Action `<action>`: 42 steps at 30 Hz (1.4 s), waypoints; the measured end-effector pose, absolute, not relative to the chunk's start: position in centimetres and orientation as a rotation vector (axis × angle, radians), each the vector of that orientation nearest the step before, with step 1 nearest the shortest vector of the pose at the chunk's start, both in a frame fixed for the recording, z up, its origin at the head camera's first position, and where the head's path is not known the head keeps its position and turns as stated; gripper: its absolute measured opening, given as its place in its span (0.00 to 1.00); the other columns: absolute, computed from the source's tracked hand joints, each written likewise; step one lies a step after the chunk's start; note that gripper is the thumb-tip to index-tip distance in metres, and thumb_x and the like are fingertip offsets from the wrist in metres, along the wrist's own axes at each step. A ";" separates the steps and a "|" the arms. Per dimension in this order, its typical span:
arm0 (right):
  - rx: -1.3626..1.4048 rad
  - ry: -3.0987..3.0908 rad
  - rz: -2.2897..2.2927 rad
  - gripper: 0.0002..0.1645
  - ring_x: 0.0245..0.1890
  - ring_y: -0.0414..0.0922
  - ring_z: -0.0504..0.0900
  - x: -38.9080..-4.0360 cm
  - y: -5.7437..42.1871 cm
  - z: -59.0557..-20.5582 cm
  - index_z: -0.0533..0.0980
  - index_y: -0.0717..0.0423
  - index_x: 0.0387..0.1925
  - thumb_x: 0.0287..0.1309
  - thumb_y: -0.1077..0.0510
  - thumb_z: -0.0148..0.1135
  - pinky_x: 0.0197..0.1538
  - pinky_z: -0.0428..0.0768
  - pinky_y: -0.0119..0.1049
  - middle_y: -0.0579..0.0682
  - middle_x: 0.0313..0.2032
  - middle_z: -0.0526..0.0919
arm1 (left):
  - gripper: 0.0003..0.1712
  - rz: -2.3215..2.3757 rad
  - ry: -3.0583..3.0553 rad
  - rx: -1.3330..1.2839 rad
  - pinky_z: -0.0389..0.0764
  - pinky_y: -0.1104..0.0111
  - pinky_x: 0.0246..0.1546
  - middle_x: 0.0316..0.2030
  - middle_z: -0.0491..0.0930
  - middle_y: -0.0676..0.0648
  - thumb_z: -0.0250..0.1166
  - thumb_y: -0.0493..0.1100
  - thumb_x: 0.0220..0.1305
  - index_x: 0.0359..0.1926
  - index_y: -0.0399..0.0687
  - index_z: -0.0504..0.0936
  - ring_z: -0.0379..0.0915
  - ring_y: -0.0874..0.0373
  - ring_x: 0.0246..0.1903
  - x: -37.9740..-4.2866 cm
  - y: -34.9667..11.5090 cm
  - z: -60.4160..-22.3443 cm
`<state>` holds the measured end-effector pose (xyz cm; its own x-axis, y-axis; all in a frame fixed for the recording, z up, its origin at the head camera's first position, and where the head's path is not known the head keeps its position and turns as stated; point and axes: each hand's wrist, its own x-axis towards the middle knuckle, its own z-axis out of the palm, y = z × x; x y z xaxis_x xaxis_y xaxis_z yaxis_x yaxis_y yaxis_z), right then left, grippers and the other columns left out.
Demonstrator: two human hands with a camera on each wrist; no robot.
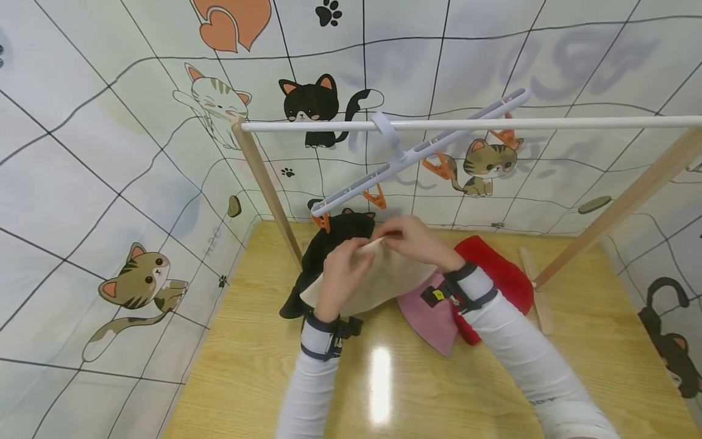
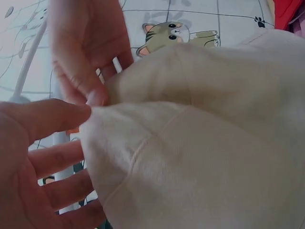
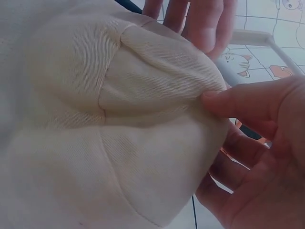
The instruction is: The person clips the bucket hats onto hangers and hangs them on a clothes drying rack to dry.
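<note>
A cream bucket hat (image 1: 392, 277), its stitched seams plain in both wrist views, is held up in front of me below the hanger. My left hand (image 1: 342, 274) pinches its folded top edge between thumb and fingers. Close beside it, my right hand (image 1: 419, 241) pinches the same edge. In the left wrist view the two thumbs nearly meet at the fold. Behind the cream hat lies a black hat (image 1: 307, 277), partly covered by it. A pink hat (image 1: 430, 320) and a red hat (image 1: 501, 277) lie on the right, the pink one overlapping the red.
A light purple clip hanger (image 1: 406, 160) hangs askew from the white rail (image 1: 576, 123) of a wooden stand (image 1: 269, 189). Several orange clips (image 1: 437, 166) dangle from it, one right above the black hat. Cat-printed cloth (image 1: 148, 195) walls in the wooden table (image 1: 247, 378).
</note>
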<state>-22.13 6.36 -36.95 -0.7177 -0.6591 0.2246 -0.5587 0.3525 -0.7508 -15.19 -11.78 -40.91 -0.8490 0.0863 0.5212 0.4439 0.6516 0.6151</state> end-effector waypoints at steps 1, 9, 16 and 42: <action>-1.124 2.490 -1.309 0.12 0.41 0.51 0.80 -22.1 6.3 -37.0 0.83 0.64 0.39 0.56 0.74 0.57 0.48 0.78 0.46 0.54 0.38 0.85 | 0.13 -1.054 -2.436 -0.404 0.76 0.57 0.38 0.39 0.83 0.42 0.67 0.39 0.60 0.45 0.37 0.82 0.78 0.48 0.37 -15.2 -11.6 -40.9; -1.148 2.527 -1.316 0.11 0.40 0.50 0.80 -21.9 5.8 -37.0 0.83 0.65 0.38 0.56 0.74 0.57 0.48 0.78 0.45 0.54 0.37 0.85 | 0.12 -0.958 -2.488 -0.287 0.76 0.57 0.31 0.34 0.84 0.41 0.69 0.38 0.57 0.41 0.37 0.83 0.79 0.47 0.32 -15.4 -10.7 -40.9; -1.174 2.537 -1.379 0.11 0.40 0.50 0.79 -21.9 5.5 -37.7 0.83 0.63 0.37 0.56 0.74 0.58 0.48 0.78 0.44 0.53 0.36 0.85 | 0.07 -0.914 -2.448 -0.220 0.75 0.57 0.26 0.28 0.83 0.42 0.69 0.36 0.56 0.35 0.37 0.84 0.79 0.48 0.26 -15.3 -10.4 -40.9; -0.997 2.542 -1.503 0.10 0.43 0.53 0.81 -23.1 7.2 -37.0 0.81 0.66 0.42 0.57 0.70 0.61 0.51 0.77 0.46 0.58 0.42 0.84 | 0.04 -1.001 -2.379 -0.191 0.76 0.57 0.28 0.27 0.84 0.43 0.69 0.35 0.57 0.32 0.37 0.86 0.80 0.49 0.27 -15.6 -10.3 -41.0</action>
<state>-23.15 7.20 -36.96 -0.7951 -0.5336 0.2881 -0.5097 0.3305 -0.7944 -15.59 -10.31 -41.05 -0.8406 -0.0778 0.5361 0.3290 0.7129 0.6193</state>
